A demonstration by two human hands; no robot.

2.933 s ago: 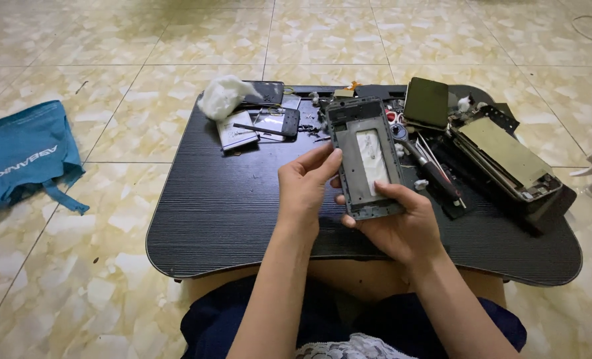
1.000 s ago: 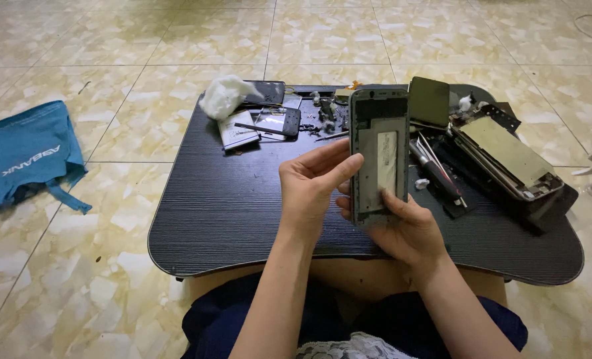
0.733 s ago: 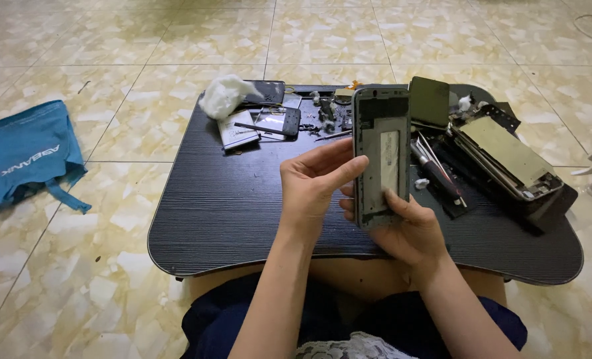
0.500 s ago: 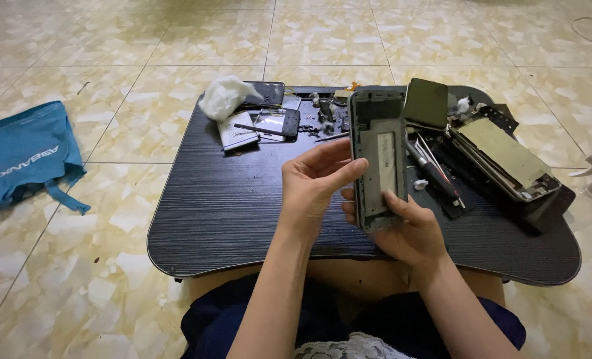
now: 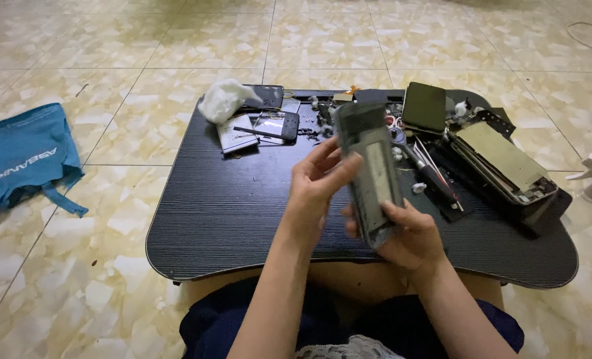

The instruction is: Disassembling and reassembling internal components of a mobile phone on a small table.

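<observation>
Head view: bare black table (image 5: 229,219) lies open left of the grip, while phone parts (image 5: 495,159) crowd its right edge. Right hand (image 5: 409,233) clamps the lower end of an opened phone frame (image 5: 372,173), standing upright; left hand (image 5: 316,193) presses fingers against its left edge.

I see a low table (image 5: 229,219) with phone parts (image 5: 276,123) at its back and a bag (image 5: 23,156) on the floor to its left.
</observation>
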